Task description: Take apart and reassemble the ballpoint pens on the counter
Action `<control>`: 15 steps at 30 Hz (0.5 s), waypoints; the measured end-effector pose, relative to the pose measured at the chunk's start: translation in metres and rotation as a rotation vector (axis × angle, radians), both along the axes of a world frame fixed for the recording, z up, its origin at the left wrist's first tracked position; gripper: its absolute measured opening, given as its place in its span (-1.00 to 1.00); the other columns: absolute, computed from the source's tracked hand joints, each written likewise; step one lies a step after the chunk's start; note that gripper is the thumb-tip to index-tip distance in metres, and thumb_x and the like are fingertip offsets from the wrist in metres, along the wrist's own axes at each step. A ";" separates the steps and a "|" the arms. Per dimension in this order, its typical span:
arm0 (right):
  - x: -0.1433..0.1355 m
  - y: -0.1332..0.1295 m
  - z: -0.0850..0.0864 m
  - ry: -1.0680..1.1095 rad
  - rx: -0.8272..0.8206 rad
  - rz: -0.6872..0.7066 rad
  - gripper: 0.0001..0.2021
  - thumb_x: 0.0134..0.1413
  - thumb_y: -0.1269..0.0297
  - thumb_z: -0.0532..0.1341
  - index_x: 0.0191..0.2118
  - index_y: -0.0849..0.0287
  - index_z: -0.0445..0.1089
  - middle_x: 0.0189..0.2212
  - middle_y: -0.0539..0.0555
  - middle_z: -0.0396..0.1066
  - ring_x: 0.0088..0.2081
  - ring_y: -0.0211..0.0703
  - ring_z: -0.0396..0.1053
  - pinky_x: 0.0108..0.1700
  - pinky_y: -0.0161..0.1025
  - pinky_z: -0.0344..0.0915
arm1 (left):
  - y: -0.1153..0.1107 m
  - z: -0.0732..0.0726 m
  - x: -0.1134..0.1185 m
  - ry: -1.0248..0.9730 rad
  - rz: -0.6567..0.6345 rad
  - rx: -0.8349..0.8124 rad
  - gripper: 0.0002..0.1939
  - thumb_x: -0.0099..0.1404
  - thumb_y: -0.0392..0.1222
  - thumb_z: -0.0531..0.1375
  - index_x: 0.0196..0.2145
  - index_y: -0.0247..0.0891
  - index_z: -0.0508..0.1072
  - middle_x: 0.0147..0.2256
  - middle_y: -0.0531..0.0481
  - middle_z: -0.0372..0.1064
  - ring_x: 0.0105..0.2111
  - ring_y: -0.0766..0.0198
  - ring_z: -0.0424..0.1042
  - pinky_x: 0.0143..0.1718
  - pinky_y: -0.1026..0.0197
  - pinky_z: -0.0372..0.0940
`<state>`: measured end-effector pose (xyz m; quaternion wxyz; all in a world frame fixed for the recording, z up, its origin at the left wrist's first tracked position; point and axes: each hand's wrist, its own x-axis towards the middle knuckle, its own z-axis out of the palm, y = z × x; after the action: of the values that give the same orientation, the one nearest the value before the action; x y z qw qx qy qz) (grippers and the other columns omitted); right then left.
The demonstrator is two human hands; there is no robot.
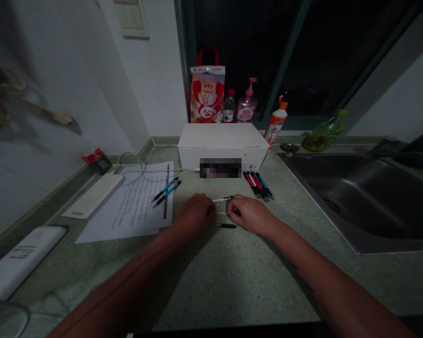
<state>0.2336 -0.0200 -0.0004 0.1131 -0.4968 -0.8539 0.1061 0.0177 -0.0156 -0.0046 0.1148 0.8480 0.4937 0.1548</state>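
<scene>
My left hand [195, 212] and my right hand [251, 213] face each other low over the counter, both with curled, closed fingers. Between their fingertips runs a slim white pen [220, 200] with a dark part towards the right hand; each hand pinches one end. Just below it a thin white stick [221, 213] spans the gap, and I cannot tell whether it is held or lying. A black pen part [226, 226] rests on the counter nearer to me, its left end hidden by my left hand.
Two blue-and-black pens [166, 191] lie on printed paper [134, 202] at left. Several red, white and blue pens [258, 185] lie in a row at right. Behind stands a white box [222, 137] with a blurred dark object in front. A steel sink [356, 202] is far right.
</scene>
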 end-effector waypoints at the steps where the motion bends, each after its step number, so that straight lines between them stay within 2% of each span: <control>1: 0.000 0.000 0.000 0.005 0.021 -0.015 -0.96 0.25 0.34 0.26 -0.24 0.15 0.46 -0.28 0.05 0.43 -0.26 -0.16 0.40 -0.23 -0.26 0.19 | 0.001 -0.001 0.001 -0.023 0.007 0.017 -0.85 0.38 -0.29 0.18 -0.20 -0.28 0.57 -0.21 -0.13 0.49 -0.14 0.06 0.43 -0.06 0.05 0.32; 4: -0.001 0.002 0.000 0.024 0.101 -0.068 -0.85 0.33 0.27 0.23 -0.07 0.16 0.48 -0.14 0.13 0.46 -0.14 -0.09 0.43 -0.16 -0.22 0.26 | 0.005 -0.002 0.006 -0.037 -0.010 0.039 -0.79 0.42 -0.29 0.15 -0.11 -0.27 0.58 -0.17 -0.13 0.51 -0.10 0.06 0.42 0.00 0.03 0.31; 7: -0.004 0.005 -0.003 0.019 0.168 -0.079 -0.76 0.36 0.32 0.20 0.09 0.13 0.46 -0.04 0.15 0.46 -0.03 -0.04 0.42 -0.06 -0.18 0.30 | 0.008 -0.002 0.010 0.016 -0.035 0.034 -0.73 0.46 -0.27 0.10 -0.06 -0.24 0.60 -0.16 -0.14 0.51 -0.10 0.04 0.42 0.02 -0.01 0.30; 15: -0.005 0.012 -0.009 -0.119 0.233 -0.016 -0.84 0.33 0.34 0.24 -0.06 0.13 0.55 -0.13 0.16 0.49 -0.05 0.01 0.38 -0.03 -0.11 0.27 | 0.011 0.000 0.008 0.096 -0.010 0.015 -0.74 0.43 -0.29 0.09 -0.21 -0.24 0.61 -0.22 -0.14 0.49 -0.14 0.06 0.41 -0.02 0.04 0.27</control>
<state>0.2288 -0.0075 -0.0096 0.1200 -0.4927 -0.8616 -0.0243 0.0261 -0.0047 -0.0042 0.0856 0.8576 0.4935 0.1171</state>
